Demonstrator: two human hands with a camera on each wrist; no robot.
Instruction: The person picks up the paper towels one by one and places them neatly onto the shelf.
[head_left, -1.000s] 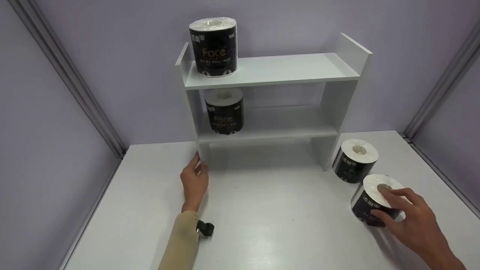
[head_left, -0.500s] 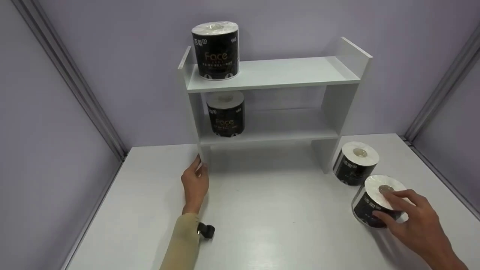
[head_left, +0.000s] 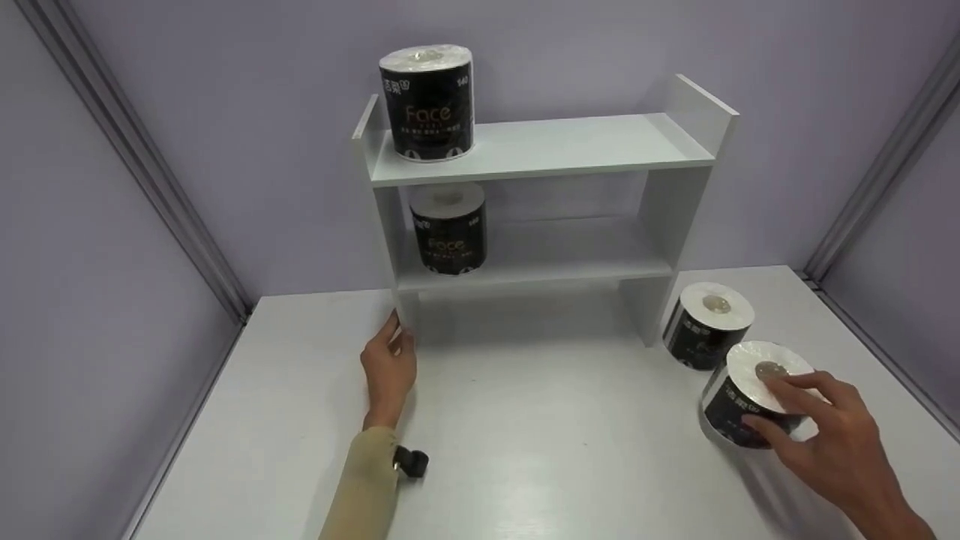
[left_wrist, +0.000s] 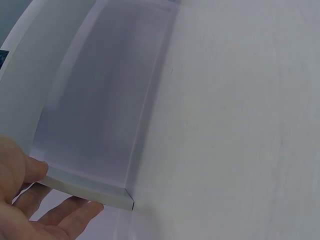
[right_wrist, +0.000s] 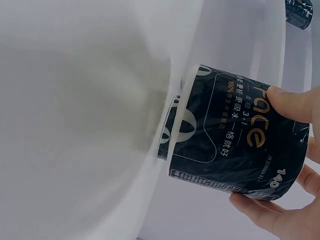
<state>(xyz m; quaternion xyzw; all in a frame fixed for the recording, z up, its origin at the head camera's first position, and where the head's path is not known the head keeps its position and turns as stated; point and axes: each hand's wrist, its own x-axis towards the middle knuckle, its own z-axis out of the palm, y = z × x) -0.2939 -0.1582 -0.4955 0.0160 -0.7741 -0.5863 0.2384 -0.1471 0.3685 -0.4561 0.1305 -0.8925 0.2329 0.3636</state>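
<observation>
- Right grip [head_left: 836, 439] (bare hand): thumb and fingers curled on the held roll [head_left: 739, 405], lower right of the frame. Thumb on the black label, other fingers round the side; in the head view one finger reaches over the white top to the core hole.
- Held roll: roughly upright, core hole up. Right wrist view reads "Face" and "140" on the label. Can't tell whether its base touches the bench [head_left: 525, 435].
- Left grip [head_left: 388, 367]: pinching the lower left side panel of the white shelf [head_left: 555, 142], center of the frame. Left wrist view has the thumb on one face, fingers on the other.
- Second roll [head_left: 706, 330]: upright on the bench, just behind the held roll, beside the shelf's right panel.
- Top roll [head_left: 429, 105]: upright on the top board at its left end, upper center-left of the frame.
- Middle roll [head_left: 450, 232]: upright one board down, near the left panel (in shade).
- Tan sleeve [head_left: 364, 480] on the left arm, bottom of the frame, small black fitting [head_left: 412, 461] at the cuff.
</observation>
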